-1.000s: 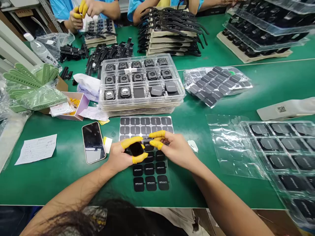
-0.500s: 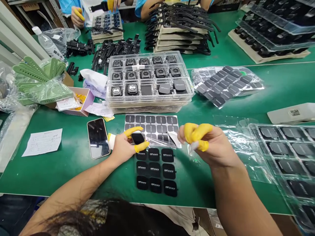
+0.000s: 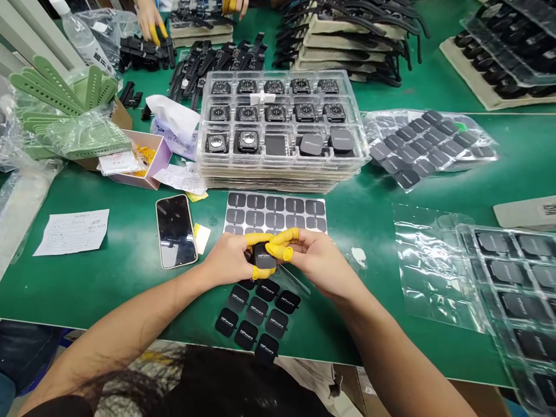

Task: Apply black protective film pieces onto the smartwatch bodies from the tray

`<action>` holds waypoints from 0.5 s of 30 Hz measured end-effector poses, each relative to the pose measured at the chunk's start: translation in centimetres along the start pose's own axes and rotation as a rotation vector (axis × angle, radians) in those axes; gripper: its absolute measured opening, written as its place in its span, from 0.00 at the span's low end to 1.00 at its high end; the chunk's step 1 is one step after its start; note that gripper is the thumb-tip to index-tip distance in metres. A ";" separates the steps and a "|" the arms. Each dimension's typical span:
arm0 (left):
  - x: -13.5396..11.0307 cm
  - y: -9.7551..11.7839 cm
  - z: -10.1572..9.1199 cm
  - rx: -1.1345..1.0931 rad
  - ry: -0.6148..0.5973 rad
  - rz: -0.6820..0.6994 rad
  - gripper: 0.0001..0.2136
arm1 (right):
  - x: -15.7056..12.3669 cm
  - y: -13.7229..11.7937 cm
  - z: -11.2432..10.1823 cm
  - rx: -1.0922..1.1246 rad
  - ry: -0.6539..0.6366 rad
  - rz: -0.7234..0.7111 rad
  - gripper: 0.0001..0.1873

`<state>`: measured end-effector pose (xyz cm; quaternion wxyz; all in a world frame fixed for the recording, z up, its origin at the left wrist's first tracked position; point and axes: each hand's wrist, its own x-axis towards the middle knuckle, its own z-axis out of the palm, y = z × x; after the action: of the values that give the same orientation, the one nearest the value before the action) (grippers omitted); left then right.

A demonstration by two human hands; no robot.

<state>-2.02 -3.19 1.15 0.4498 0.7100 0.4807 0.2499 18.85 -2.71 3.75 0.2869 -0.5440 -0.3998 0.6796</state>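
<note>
My left hand (image 3: 232, 263) pinches a small black watch body (image 3: 263, 255) between fingers in yellow finger cots. My right hand (image 3: 310, 260) meets it from the right, its capped fingertips pressed onto the same watch body. Both hands hover over a sheet of black printed stickers (image 3: 256, 315) lying skewed on the green table (image 3: 108, 284). A second sheet of grey stickers (image 3: 278, 209) lies just beyond the hands.
A stack of clear trays with watch bodies (image 3: 278, 124) stands behind. A phone (image 3: 175, 230) and a paper slip (image 3: 72, 231) lie left. Clear trays (image 3: 516, 278) and a bag of stickers (image 3: 428, 147) are right. Other people's hands (image 3: 150, 23) work at the far edge among black straps.
My right hand, which had lifted away to the right, has come back to the watch body. The lower sticker sheet now lies turned at an angle.
</note>
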 end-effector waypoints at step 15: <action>0.1 0.2 0.2 -0.056 0.020 0.021 0.20 | 0.2 0.9 0.1 -0.013 0.035 -0.061 0.19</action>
<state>-1.76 -3.17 1.21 0.4617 0.6998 0.4706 0.2751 18.70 -3.01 2.89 0.3106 -0.5454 -0.4155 0.6583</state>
